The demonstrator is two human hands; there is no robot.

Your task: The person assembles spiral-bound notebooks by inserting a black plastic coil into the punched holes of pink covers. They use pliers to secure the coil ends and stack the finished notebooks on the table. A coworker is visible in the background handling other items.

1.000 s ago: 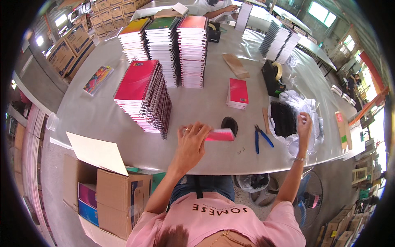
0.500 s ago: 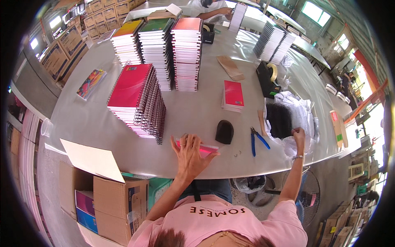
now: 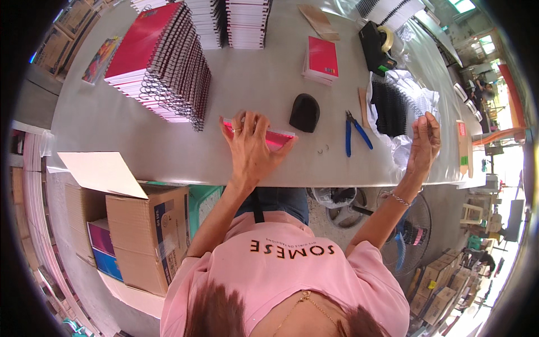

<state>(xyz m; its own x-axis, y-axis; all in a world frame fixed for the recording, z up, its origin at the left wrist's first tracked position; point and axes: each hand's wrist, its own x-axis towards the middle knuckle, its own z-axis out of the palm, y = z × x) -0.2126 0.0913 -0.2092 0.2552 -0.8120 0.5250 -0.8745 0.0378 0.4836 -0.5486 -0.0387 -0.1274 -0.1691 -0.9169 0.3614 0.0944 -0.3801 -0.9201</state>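
Observation:
My left hand [image 3: 251, 147] is closed over a small notebook with a pink-red cover [image 3: 276, 139], pressing it on the table near the front edge. My right hand [image 3: 425, 143] pinches a thin dark spiral binding coil [image 3: 414, 103], raised beside the white plastic bag [image 3: 401, 151]. A dense bundle of black coils [image 3: 389, 109] lies in the opened bag. Between my hands are blue-handled cutting pliers [image 3: 358, 133] and a black rounded object [image 3: 305, 113] whose kind I cannot tell. Small wire scraps [image 3: 323, 150] lie near the pliers.
A tall stack of red spiral notebooks [image 3: 147, 42] stands at left, more stacks behind it. Small red booklets [image 3: 322, 58] and a black tape dispenser [image 3: 375, 49] sit farther back. An open cardboard box [image 3: 147, 236] is below the table's left front; a fan [image 3: 412, 236] stands at right.
My right hand has drawn back and up from the bag, a coil now showing in its fingers. My left hand stays on the notebook. The view has tilted downward.

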